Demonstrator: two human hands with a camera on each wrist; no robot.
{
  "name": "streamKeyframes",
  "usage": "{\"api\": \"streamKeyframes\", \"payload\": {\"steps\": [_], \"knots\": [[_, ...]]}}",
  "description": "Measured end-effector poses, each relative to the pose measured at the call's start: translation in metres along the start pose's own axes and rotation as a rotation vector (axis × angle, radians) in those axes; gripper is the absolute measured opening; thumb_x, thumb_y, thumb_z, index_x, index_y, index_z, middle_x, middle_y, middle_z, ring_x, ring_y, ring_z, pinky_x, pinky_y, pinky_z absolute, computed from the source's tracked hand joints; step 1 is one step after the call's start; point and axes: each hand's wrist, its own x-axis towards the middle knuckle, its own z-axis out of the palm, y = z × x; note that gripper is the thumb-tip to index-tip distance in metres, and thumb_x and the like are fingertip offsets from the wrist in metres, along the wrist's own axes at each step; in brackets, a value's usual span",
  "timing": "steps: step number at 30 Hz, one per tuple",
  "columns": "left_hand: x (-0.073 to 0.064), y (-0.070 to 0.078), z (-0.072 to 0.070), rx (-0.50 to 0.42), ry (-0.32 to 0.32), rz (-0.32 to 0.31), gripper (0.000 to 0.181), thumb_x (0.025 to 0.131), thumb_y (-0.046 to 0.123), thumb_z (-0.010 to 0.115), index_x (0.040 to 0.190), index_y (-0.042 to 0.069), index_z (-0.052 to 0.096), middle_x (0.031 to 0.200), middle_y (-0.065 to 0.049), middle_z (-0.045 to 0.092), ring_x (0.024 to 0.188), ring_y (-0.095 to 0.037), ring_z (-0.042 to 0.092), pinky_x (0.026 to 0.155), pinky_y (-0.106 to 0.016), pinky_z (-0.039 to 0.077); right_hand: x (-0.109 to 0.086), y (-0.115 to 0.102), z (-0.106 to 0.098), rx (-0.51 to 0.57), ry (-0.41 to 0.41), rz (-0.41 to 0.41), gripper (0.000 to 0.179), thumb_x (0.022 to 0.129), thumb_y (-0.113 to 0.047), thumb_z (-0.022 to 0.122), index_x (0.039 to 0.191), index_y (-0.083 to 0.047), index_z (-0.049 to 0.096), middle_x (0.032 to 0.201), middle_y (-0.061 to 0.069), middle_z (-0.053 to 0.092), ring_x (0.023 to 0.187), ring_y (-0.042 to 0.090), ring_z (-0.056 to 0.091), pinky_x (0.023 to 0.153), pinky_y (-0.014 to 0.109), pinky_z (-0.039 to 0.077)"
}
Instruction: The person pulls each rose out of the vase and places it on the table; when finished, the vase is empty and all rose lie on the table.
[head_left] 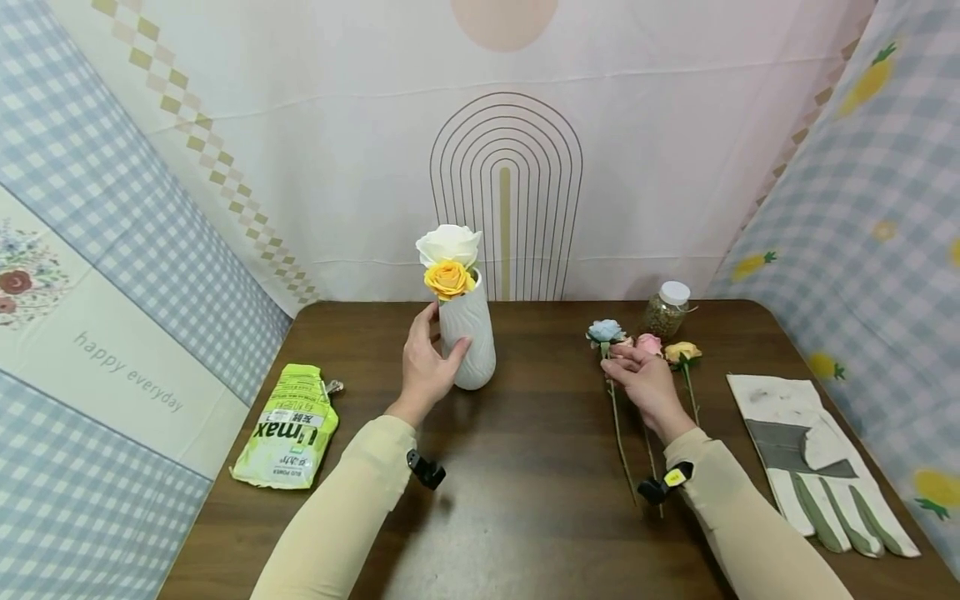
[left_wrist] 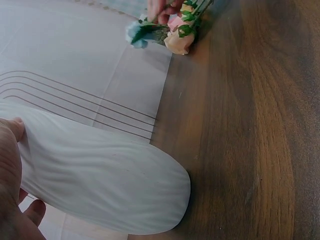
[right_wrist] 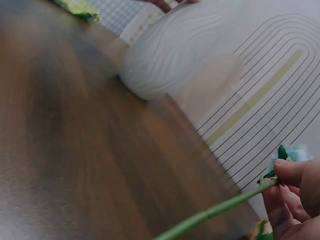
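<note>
My left hand (head_left: 429, 364) grips a white ribbed vase (head_left: 472, 337) around its upper part; the vase stands on the table. In its mouth are a white flower (head_left: 448, 247) and a yellow-orange rose (head_left: 449, 280). On the right side, my right hand (head_left: 647, 382) pinches the green stem (right_wrist: 212, 212) of a light blue flower (head_left: 605, 331) just below the bloom. A pink rose (head_left: 648, 344) and a pale yellow rose (head_left: 682, 352) lie beside that hand. A peach bloom (left_wrist: 179, 42) shows close to them in the left wrist view.
Behind the flowers stands a jar (head_left: 666, 312) with a white lid. White, grey and green gloves (head_left: 817, 458) lie at the right edge. A green-yellow bag (head_left: 289, 429) lies at the left, a small shiny item (head_left: 334, 387) beside it. Fabric (head_left: 360, 167) hangs behind the wooden table (head_left: 517, 500).
</note>
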Motion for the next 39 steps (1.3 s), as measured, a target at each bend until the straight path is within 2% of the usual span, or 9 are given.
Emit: {"api": "streamKeyframes", "payload": {"steps": [3, 12, 17, 25, 34, 39], "knots": [[0.000, 0.000, 0.000, 0.003, -0.004, -0.003, 0.065, 0.083, 0.021, 0.076, 0.136, 0.002, 0.044, 0.127, -0.015, 0.052, 0.114, -0.025, 0.054, 0.086, -0.041, 0.053, 0.001, 0.010, 0.004, -0.004, 0.038, 0.001, 0.042, 0.088, -0.014, 0.071, 0.122, 0.007, 0.059, 0.082, -0.010, 0.070, 0.073, 0.001, 0.066, 0.067, 0.017, 0.053], [0.000, 0.000, 0.000, -0.009, -0.004, -0.011, 0.066, 0.083, 0.021, 0.076, 0.137, 0.002, 0.043, 0.128, -0.014, 0.052, 0.114, -0.024, 0.054, 0.086, -0.041, 0.053, -0.001, 0.023, 0.013, -0.089, 0.087, 0.008, 0.027, 0.087, -0.013, 0.072, 0.109, 0.003, 0.070, 0.094, 0.015, 0.072, 0.073, 0.006, 0.068, 0.064, 0.019, 0.054], [0.000, 0.000, 0.000, -0.019, 0.002, -0.007, 0.064, 0.083, 0.020, 0.076, 0.136, 0.002, 0.044, 0.126, -0.015, 0.052, 0.112, -0.025, 0.055, 0.086, -0.042, 0.053, -0.001, 0.025, 0.014, -0.137, 0.087, 0.004, 0.025, 0.087, -0.011, 0.072, 0.108, 0.003, 0.071, 0.095, 0.016, 0.072, 0.073, 0.004, 0.067, 0.064, 0.018, 0.053], [0.000, -0.001, -0.001, -0.023, 0.012, 0.003, 0.066, 0.082, 0.020, 0.077, 0.136, 0.001, 0.044, 0.125, -0.016, 0.053, 0.111, -0.026, 0.057, 0.085, -0.042, 0.053, 0.000, 0.029, 0.012, -0.171, 0.035, 0.043, 0.026, 0.090, -0.011, 0.068, 0.113, 0.002, 0.070, 0.101, 0.019, 0.070, 0.078, 0.006, 0.067, 0.067, 0.018, 0.053], [-0.001, -0.002, -0.001, -0.019, 0.011, 0.010, 0.068, 0.082, 0.021, 0.078, 0.137, 0.002, 0.043, 0.126, -0.015, 0.053, 0.110, -0.026, 0.057, 0.084, -0.042, 0.054, -0.004, 0.031, 0.013, -0.278, 0.004, 0.043, 0.027, 0.091, -0.016, 0.067, 0.115, -0.004, 0.070, 0.114, 0.016, 0.067, 0.105, 0.024, 0.059, 0.071, 0.020, 0.050], [-0.001, -0.002, -0.001, -0.019, 0.003, 0.001, 0.067, 0.082, 0.021, 0.077, 0.137, 0.002, 0.043, 0.126, -0.016, 0.053, 0.110, -0.026, 0.057, 0.085, -0.043, 0.053, -0.005, 0.031, 0.014, -0.307, -0.001, 0.044, 0.029, 0.093, -0.018, 0.065, 0.117, -0.004, 0.069, 0.120, 0.016, 0.064, 0.113, 0.026, 0.055, 0.079, 0.025, 0.049]]}}
